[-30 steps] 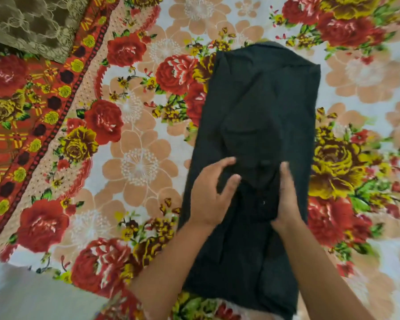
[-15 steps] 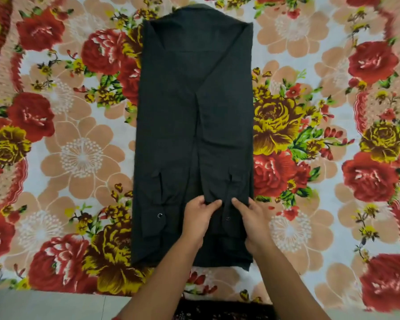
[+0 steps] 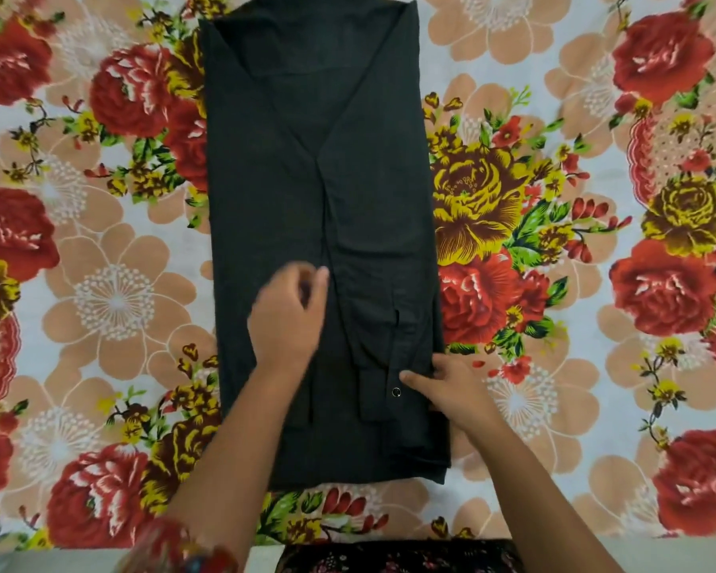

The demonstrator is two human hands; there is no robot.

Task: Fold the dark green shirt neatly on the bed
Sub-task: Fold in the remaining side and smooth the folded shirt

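Floral bedspread [image 3: 554,250] under a dark green shirt [image 3: 306,159] folded into a long strip. Left hand [image 3: 288,320], blurred and loosely curled, rests mid-shirt; right hand [image 3: 451,388] pinches its lower right edge.

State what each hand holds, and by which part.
Right hand grips the dark green shirt at its right edge near the cuff. Left hand is blurred; cannot tell.

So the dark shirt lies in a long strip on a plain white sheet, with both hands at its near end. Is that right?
Not quite. The head view shows the dark green shirt on a flowered bedspread, not a plain white sheet. The left hand and right hand are at its near end.
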